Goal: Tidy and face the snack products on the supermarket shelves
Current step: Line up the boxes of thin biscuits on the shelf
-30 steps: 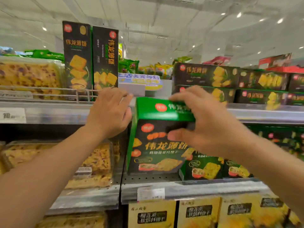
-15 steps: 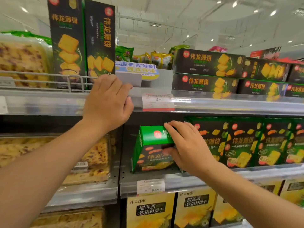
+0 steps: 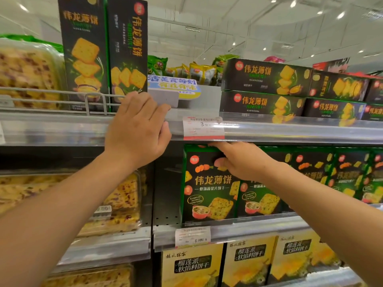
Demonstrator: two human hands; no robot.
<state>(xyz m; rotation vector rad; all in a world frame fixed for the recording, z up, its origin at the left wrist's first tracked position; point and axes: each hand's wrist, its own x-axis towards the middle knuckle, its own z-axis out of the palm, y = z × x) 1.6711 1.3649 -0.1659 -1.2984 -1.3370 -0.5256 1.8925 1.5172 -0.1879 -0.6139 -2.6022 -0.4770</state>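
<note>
Now that the green biscuit box (image 3: 209,185) stands upright at the front lip of the middle shelf (image 3: 259,225), vs 0.5 s ago when it sat further back and turned so its green top and side showed, I'd call this box basically faced. My right hand (image 3: 242,162) grips its top right corner, thumb on the front panel, fingers curled over the top edge under the upper shelf rail (image 3: 290,131); fingertips are hidden there, so I can't say how far they reach. My left hand (image 3: 136,129) rests on the rail w/ fingers hooked over its top edge, as it did before, approx same spot, bracing me. The box's front panel now points straight out at me, logo up, text level; long axis is vertical, bottom edge along the shelf lip. It's touching the next box (image 3: 261,195) of the same line on its right and looks flush w/ that row, though the wide lens bends things. To its left is a bare gap, then the clear trays of pastry (image 3: 116,199).
</note>
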